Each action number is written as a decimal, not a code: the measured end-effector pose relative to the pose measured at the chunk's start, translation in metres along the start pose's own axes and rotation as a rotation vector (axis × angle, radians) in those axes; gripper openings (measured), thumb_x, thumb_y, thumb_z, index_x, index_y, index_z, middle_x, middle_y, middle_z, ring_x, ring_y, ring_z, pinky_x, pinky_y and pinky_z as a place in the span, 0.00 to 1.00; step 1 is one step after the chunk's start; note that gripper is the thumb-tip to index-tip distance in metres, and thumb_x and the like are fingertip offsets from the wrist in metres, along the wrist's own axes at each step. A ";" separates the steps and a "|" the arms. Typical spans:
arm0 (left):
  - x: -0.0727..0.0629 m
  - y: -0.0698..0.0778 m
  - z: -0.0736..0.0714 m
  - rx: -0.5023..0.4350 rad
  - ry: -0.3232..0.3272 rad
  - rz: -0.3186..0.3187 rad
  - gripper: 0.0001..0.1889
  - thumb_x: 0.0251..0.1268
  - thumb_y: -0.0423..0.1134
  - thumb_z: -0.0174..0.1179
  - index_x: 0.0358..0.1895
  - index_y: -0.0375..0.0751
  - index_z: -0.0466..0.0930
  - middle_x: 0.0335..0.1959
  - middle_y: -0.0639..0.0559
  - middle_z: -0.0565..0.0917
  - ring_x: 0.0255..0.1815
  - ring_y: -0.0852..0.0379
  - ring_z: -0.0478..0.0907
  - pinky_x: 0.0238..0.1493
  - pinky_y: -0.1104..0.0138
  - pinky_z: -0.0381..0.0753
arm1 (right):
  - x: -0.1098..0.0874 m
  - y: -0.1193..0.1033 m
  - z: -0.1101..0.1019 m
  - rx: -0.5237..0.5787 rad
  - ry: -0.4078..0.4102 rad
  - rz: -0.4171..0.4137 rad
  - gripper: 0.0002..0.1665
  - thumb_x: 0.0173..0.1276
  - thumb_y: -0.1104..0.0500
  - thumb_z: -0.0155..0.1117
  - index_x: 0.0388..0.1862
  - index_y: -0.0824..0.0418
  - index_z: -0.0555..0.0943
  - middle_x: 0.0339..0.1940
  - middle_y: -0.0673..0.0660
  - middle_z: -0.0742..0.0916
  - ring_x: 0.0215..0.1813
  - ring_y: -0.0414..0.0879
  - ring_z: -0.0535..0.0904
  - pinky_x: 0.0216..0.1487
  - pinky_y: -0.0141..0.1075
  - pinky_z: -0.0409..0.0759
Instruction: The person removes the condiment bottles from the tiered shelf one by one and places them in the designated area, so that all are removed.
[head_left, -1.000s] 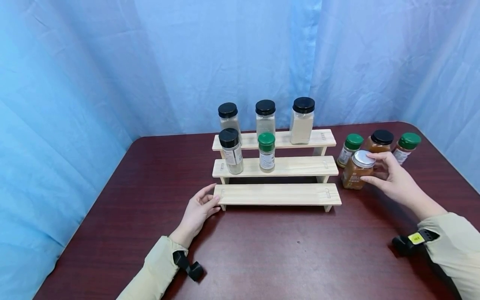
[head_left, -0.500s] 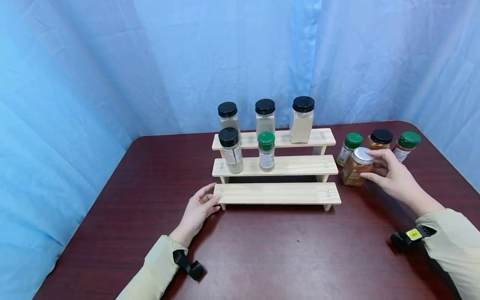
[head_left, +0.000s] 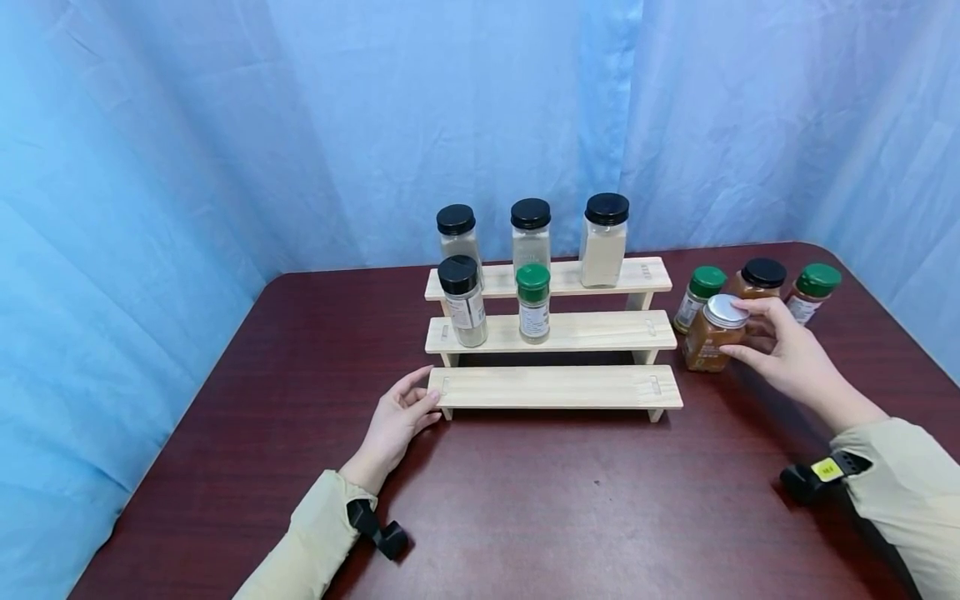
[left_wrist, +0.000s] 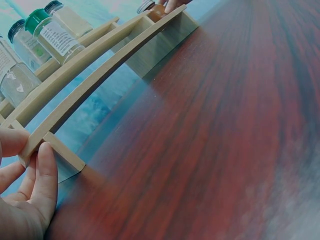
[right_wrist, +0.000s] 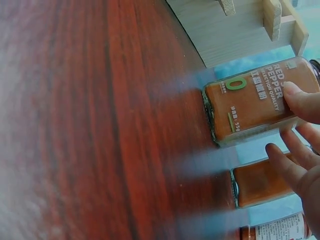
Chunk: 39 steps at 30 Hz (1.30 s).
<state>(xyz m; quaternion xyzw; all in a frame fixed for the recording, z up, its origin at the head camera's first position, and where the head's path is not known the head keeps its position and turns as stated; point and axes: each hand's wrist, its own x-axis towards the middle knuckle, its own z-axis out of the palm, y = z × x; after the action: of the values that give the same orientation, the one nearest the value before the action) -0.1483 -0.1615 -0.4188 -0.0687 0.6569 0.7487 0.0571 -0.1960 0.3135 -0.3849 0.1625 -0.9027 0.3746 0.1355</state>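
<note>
In the head view my right hand [head_left: 780,354] grips a square spice jar [head_left: 708,346] of orange-brown powder with a silver lid, thumb and fingers about its upper part. The right wrist view shows RED and PEPPER printed on this red pepper jar [right_wrist: 255,102]. Over at the left, my left hand [head_left: 393,421] pinches the left end of the lowest step of a three-step wooden spice rack [head_left: 555,388]. Close up in the left wrist view, the left thumb and fingers [left_wrist: 46,170] lie about the end of that board [left_wrist: 100,75].
Black-lidded jars [head_left: 602,250] stand along the top step. The middle step bears a black-lidded jar [head_left: 467,312] and a green-lidded one [head_left: 534,312]. Right of the rack, close to the gripped jar, stand two green-lidded jars [head_left: 690,310] and a black-lidded brown jar [head_left: 756,287].
Over the first half second my right hand and the red pepper jar shifted slightly toward the back of the table. Since then both hands have stayed nearly still.
</note>
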 end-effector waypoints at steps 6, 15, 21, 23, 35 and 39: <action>-0.001 0.001 0.000 0.001 0.002 -0.002 0.27 0.67 0.24 0.51 0.69 0.35 0.61 0.26 0.59 0.76 0.26 0.68 0.75 0.33 0.76 0.81 | -0.001 0.000 -0.002 0.018 0.008 0.016 0.34 0.59 0.70 0.66 0.62 0.71 0.62 0.53 0.60 0.72 0.44 0.11 0.61 0.40 0.06 0.65; 0.000 0.000 0.001 -0.008 0.000 -0.005 0.27 0.66 0.24 0.52 0.69 0.36 0.61 0.27 0.59 0.77 0.27 0.68 0.76 0.33 0.76 0.81 | -0.002 -0.008 -0.013 0.068 0.093 0.019 0.34 0.58 0.69 0.68 0.62 0.68 0.66 0.48 0.31 0.70 0.46 0.19 0.69 0.44 0.08 0.65; -0.001 0.000 0.001 -0.004 0.005 0.000 0.27 0.66 0.24 0.52 0.68 0.35 0.62 0.27 0.59 0.77 0.27 0.68 0.76 0.33 0.76 0.81 | -0.005 -0.021 -0.022 0.085 0.146 0.075 0.34 0.59 0.68 0.67 0.64 0.61 0.67 0.49 0.32 0.72 0.46 0.17 0.70 0.42 0.07 0.66; -0.001 0.001 0.000 -0.005 0.004 0.000 0.27 0.66 0.24 0.52 0.68 0.35 0.61 0.27 0.59 0.77 0.27 0.68 0.76 0.33 0.76 0.81 | -0.006 -0.029 -0.024 0.081 0.154 0.082 0.34 0.59 0.68 0.67 0.64 0.59 0.68 0.49 0.31 0.72 0.46 0.15 0.70 0.42 0.07 0.67; -0.001 0.000 0.000 0.005 0.005 -0.003 0.27 0.66 0.24 0.52 0.68 0.36 0.61 0.26 0.59 0.76 0.27 0.68 0.76 0.34 0.75 0.81 | -0.008 -0.077 -0.016 0.143 0.159 -0.177 0.35 0.50 0.83 0.64 0.59 0.69 0.71 0.55 0.38 0.75 0.50 0.23 0.75 0.46 0.12 0.72; 0.000 0.000 0.000 0.007 0.003 -0.003 0.27 0.66 0.24 0.52 0.68 0.35 0.61 0.26 0.59 0.76 0.27 0.68 0.76 0.33 0.75 0.81 | -0.006 -0.087 -0.010 0.156 0.151 -0.235 0.35 0.46 0.86 0.65 0.56 0.75 0.70 0.54 0.38 0.75 0.51 0.26 0.75 0.49 0.13 0.72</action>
<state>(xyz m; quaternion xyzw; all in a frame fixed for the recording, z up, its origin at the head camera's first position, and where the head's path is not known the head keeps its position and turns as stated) -0.1481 -0.1617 -0.4187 -0.0708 0.6596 0.7461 0.0574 -0.1553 0.2639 -0.3256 0.2483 -0.8331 0.4361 0.2327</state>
